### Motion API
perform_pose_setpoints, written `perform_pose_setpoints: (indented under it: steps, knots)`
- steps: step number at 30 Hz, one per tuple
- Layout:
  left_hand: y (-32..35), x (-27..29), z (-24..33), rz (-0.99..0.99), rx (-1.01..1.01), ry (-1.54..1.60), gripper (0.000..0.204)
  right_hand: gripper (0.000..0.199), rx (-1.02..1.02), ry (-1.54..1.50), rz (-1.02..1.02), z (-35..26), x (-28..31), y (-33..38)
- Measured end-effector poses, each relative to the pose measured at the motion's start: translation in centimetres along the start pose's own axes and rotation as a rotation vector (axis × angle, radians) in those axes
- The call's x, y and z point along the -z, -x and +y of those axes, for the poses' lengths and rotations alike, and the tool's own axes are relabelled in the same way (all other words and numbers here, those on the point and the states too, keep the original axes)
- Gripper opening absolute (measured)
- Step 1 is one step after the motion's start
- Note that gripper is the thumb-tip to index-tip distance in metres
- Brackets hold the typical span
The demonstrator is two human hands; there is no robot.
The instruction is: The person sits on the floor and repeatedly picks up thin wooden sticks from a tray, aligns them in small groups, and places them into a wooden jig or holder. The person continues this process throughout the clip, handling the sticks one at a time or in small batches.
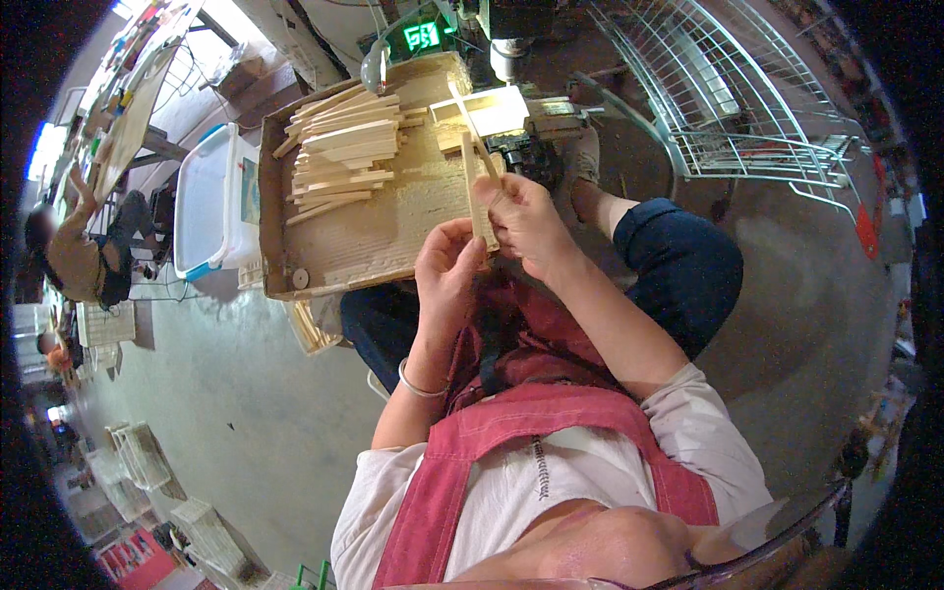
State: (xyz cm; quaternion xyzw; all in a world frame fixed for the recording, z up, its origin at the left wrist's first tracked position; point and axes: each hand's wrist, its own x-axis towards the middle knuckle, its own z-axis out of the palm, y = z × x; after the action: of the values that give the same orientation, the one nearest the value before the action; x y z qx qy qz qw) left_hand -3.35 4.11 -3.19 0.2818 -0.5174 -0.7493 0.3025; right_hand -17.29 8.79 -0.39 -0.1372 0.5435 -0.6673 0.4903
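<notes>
My left hand (447, 267) pinches the lower end of a narrow, pale wooden stick (469, 172), which points away from me. Close beside it, the fingers of my right hand (531, 226) are closed on a second wooden stick (467, 118), tilted with its far end to the left. Both hands are together above the near right corner of a shallow cardboard box (393, 246). In the box's left part lies a pile of similar wooden sticks (344, 152). Whether the two held sticks touch cannot be told.
A machine with a brightly lit plate (497, 108) stands just beyond my hands, near a green digital display (423, 37). Left of the box is a clear plastic bin (211, 206). A wire cart (747, 108) stands at right. Another person (84, 246) sits at far left.
</notes>
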Motion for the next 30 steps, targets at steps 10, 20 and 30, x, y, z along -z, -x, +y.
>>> perform_pose_setpoints:
  steps: [10, 20, 30]
  knots:
    - [-0.1, 2.1, 0.1, 0.105, 0.1, 0.157, 0.026, 0.054, 0.241, 0.544, 0.334, 6.1, 7.1, -5.1]
    - [-0.6, 2.7, 0.6, 0.135, 0.071, 0.11, 0.023, 0.045, 0.079, 0.056, 0.321, 2.5, 2.0, -5.7]
    - [-1.5, 5.1, 0.4, 0.146, 0.006, 0.094, 0.025, 0.049, 0.116, -0.058, 0.315, 2.2, 0.7, -4.9]
